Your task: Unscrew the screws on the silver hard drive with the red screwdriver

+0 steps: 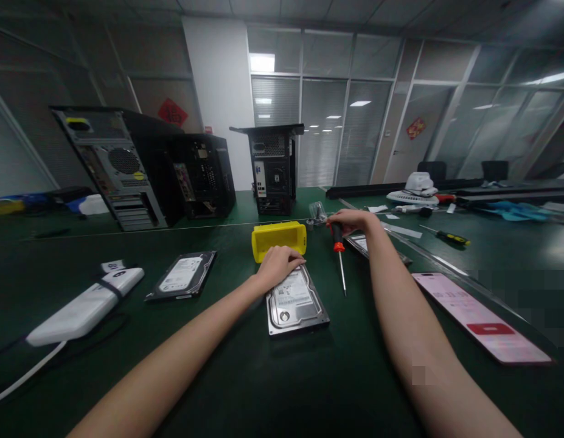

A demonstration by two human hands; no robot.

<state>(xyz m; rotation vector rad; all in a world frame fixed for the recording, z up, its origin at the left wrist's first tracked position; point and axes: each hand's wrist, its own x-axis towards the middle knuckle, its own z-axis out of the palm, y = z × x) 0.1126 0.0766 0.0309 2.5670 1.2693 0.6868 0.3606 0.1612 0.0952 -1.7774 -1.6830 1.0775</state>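
A silver hard drive [293,304] with a white label lies on the green table in front of me. My left hand [279,266] rests over its far end, fingers curled down against it; the fingertips are partly hidden. Just beyond stands an open yellow plastic box [278,238], tipped so that its opening faces me. In my right hand [351,220] is a screwdriver [339,250] with a black and red handle, its shaft slanting down towards me, apart from the drive. Behind my right forearm lies another hard drive [360,243], partly covered.
Left of me are a third hard drive [184,275] and a white power strip [87,304] with its cable. Computer cases [126,164] stand at the back. To the right lie a pink-screened phone [480,316], a yellow-black screwdriver [451,238] and a white cap-like item [416,187].
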